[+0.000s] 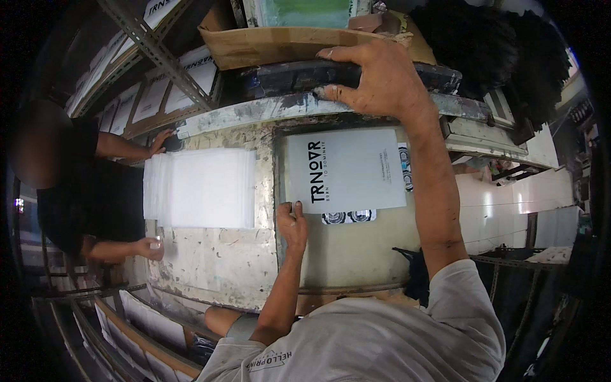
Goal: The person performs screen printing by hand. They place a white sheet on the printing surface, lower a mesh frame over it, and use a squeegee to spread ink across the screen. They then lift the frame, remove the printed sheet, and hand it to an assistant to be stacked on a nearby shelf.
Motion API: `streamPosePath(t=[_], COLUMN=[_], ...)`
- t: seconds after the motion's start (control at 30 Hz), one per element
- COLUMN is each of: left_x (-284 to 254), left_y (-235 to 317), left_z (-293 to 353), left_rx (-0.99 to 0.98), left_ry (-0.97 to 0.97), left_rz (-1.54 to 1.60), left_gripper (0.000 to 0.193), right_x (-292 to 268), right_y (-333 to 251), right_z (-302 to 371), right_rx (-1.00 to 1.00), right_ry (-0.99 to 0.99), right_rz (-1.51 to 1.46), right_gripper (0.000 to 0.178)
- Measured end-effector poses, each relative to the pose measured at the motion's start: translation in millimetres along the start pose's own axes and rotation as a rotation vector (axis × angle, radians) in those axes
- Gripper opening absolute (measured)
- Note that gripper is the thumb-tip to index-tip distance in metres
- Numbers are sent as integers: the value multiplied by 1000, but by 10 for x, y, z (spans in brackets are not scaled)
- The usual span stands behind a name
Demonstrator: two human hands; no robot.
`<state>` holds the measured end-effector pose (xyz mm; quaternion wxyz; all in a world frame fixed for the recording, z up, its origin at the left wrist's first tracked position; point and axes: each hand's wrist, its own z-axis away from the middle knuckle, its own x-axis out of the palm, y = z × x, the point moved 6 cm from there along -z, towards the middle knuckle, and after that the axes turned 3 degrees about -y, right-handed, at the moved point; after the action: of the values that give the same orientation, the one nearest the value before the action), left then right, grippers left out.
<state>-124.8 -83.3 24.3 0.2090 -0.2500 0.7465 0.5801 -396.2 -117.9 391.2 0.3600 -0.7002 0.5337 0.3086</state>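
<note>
a translucent white sheet with bold black lettering (pixel 353 172) covers most of the black-and-white patterned material (pixel 349 217) beneath, showing only at the lower and right edges; whether that is one piece or two is unclear. the sheet's finest print is too small to read. whether the left hand (pixel 293 226) pinches it cannot be told. the co-worker's head (pixel 41 143) is blurred; the green panel (pixel 305 11) is cut off above.

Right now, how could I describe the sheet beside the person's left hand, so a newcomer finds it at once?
Find the scuffed worktable, then the pale, dark-edged panel on its right. Over it, by the left hand, is the greyish sheet. Unlike the plain white stack to its left, it bears bold black print.
</note>
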Motion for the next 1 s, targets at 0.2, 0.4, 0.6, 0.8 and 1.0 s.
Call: streamPosePath(t=[0.2,0.4,0.6,0.8,1.0], left_x=[-312,-1004,-2117,-2337,-1485], left_y=[144,-480,-1424,-342,-676], left_z=[-214,-351,-355,-303,-656], left_rx=[-137,-315,-364,223,108], left_ry=[9,113,311,713,211], left_rz=[394,484,167,-391,-465], left_gripper=[17,15,24,41,31], right_x=[7,60,-8,11,-20], right_y=[72,50,4,22,12], right_z=[-43,-55,-27,-32,-48], right_rx=[80,67,108,92,95], right_ry=[-28,-46,-48,-57,-76], right_rz=[5,11,29,-41,-22], right_gripper=[54,54,53,54,54])
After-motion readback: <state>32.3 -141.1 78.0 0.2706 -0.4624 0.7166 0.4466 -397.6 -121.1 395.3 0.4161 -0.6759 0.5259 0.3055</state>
